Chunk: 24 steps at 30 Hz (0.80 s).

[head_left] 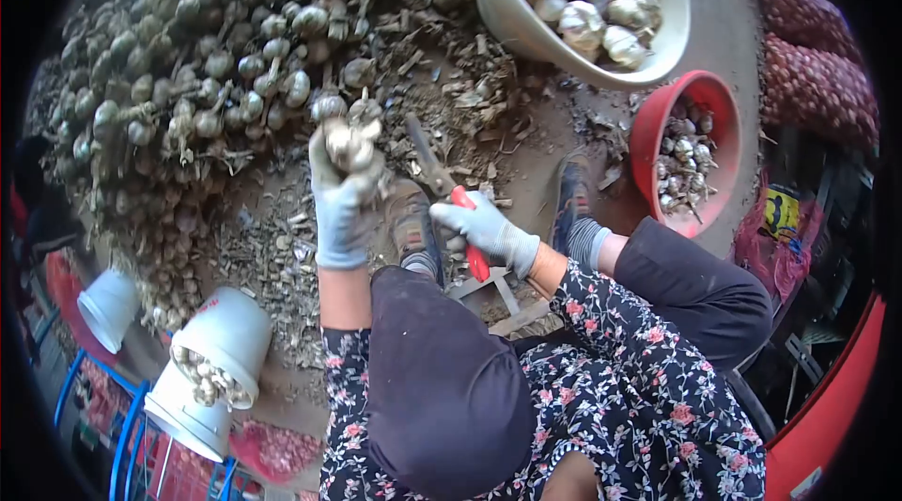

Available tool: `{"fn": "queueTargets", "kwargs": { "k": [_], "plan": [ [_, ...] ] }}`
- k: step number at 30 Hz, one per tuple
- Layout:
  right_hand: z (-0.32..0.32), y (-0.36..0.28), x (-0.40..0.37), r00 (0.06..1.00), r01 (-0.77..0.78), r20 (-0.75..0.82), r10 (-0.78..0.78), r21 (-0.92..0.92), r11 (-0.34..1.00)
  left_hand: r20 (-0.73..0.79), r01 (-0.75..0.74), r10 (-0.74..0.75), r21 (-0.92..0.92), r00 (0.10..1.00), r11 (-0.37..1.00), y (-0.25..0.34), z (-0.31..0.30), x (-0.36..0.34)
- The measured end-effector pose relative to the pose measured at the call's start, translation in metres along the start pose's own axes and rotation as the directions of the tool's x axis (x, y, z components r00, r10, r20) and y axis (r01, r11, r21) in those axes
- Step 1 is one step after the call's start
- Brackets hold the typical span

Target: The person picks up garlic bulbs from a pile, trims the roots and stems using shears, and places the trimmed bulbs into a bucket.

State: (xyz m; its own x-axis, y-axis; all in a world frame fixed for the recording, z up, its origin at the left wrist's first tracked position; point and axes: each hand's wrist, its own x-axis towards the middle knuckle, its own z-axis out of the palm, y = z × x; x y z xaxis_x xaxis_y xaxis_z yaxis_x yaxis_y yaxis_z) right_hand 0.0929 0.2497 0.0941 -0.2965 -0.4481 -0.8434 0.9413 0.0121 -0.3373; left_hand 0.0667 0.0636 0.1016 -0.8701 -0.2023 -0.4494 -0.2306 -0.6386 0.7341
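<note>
My left hand (340, 205), in a pale work glove, is closed around a garlic bulb (351, 146) in front of the heap. Gloved as well, my right hand (489, 228) grips the red handles of a pair of shears (434, 172). Their dark blades point up and left, a short way right of the bulb and apart from it. Whether the blades are parted is hard to see. A large garlic heap (216, 59) with dry stalks rises just beyond my left hand.
A cream tub (512, 26) of large bulbs stands at the top, and a red basin (644, 144) of smaller bulbs at right. White buckets (230, 332) lie at lower left near blue metal rails (132, 426). Filled red net sacks (817, 87) line the right. Husks litter the ground between my shoes.
</note>
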Motion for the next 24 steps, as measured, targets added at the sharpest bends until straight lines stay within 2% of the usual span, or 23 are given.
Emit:
{"fn": "queueTargets", "kwargs": {
  "k": [1,2,3,4,5,6,7,8,9,10,11,12,13,14,16,17,18,19,20,22,23,24],
  "plan": [
    [-0.003,-0.008,-0.005,0.996,-0.008,-0.094,0.008,0.004,1.000,0.150,0.004,0.009,-0.087,0.989,0.996,0.014,0.030,0.013],
    [-0.017,0.002,0.000,0.996,0.033,-0.087,-0.032,0.007,0.999,0.297,0.029,0.032,-0.201,0.954,0.979,0.019,0.052,0.032],
    [-0.025,0.004,-0.002,0.995,0.058,-0.076,-0.058,-0.001,0.998,0.273,-0.009,0.053,-0.162,0.961,0.987,0.033,0.091,0.038],
    [-0.032,0.006,-0.004,0.995,0.078,-0.062,-0.079,-0.008,0.997,0.453,-0.562,0.406,0.288,0.793,0.776,0.029,0.115,0.055],
    [-0.036,0.009,-0.005,0.997,0.058,-0.051,-0.058,0.005,0.998,0.662,-0.895,0.612,0.237,0.433,0.377,0.031,0.133,0.080],
    [-0.034,0.004,-0.011,0.994,0.052,-0.092,-0.057,-0.054,0.997,0.866,-0.711,0.393,-0.063,0.310,0.700,0.018,0.132,0.127],
    [-0.035,0.002,-0.013,0.993,0.038,-0.111,-0.047,-0.080,0.996,0.808,-0.359,0.302,-0.121,0.506,0.925,0.040,0.136,0.111],
    [-0.036,0.004,-0.013,0.991,0.023,-0.128,-0.037,-0.105,0.994,0.750,0.044,0.139,-0.219,0.646,0.975,0.064,0.143,0.094],
    [-0.039,0.007,-0.012,0.987,0.041,-0.149,-0.055,-0.095,0.995,0.621,-0.581,0.369,0.175,0.692,0.795,0.065,0.113,0.096],
    [-0.044,0.008,-0.012,0.988,0.052,-0.135,-0.069,-0.121,0.991,0.598,-0.804,0.584,0.568,0.550,0.176,0.066,0.067,0.100],
    [-0.047,0.007,-0.012,0.991,0.048,-0.120,-0.067,-0.159,0.986,0.262,-0.590,0.600,0.668,0.756,0.453,0.068,0.023,0.097],
    [-0.050,0.007,-0.010,0.992,0.044,-0.108,-0.065,-0.194,0.980,-0.104,-0.328,0.497,0.633,0.861,0.701,0.067,-0.018,0.087],
    [-0.051,0.009,-0.006,0.989,0.003,-0.147,-0.032,-0.196,0.981,-0.302,-0.146,0.393,0.602,0.869,0.785,0.057,-0.054,0.071],
    [-0.055,0.015,0.003,0.983,0.049,-0.155,-0.103,-0.322,0.946,-0.490,0.032,0.274,0.529,0.827,0.848,0.046,-0.084,0.055],
    [-0.055,0.020,0.017,0.973,0.084,-0.147,-0.176,-0.487,0.870,-0.487,0.165,0.252,0.662,0.836,0.731,0.009,-0.099,0.034],
    [-0.052,0.020,0.022,0.977,0.070,-0.142,-0.160,-0.492,0.868,-0.312,0.141,0.273,0.852,0.910,0.504,-0.002,-0.099,0.033],
    [-0.050,0.018,0.027,0.976,0.052,-0.134,-0.173,-0.629,0.776,-0.131,0.073,0.232,0.968,0.964,0.241,-0.015,-0.096,0.036],
    [-0.046,0.017,0.030,0.974,0.035,-0.123,-0.190,-0.747,0.664,-0.065,0.057,0.173,0.997,0.983,0.047,-0.026,-0.079,0.042],
    [-0.041,0.015,0.030,0.976,0.028,-0.122,-0.180,-0.750,0.660,-0.007,0.021,0.099,0.989,0.995,-0.146,-0.035,-0.065,0.050],
    [-0.030,0.007,0.030,0.966,0.017,-0.110,-0.235,-0.877,0.480,-0.146,0.138,-0.009,0.952,0.989,-0.272,-0.056,-0.068,0.068],
    [-0.028,0.004,0.031,0.976,-0.005,-0.104,-0.190,-0.888,0.460,-0.183,0.171,-0.045,0.967,0.982,-0.188,-0.061,-0.082,0.072],
    [-0.025,0.005,0.031,0.976,-0.001,-0.101,-0.191,-0.886,0.463,-0.182,0.171,-0.043,0.967,0.982,-0.192,-0.057,-0.089,0.069]
  ]
}}
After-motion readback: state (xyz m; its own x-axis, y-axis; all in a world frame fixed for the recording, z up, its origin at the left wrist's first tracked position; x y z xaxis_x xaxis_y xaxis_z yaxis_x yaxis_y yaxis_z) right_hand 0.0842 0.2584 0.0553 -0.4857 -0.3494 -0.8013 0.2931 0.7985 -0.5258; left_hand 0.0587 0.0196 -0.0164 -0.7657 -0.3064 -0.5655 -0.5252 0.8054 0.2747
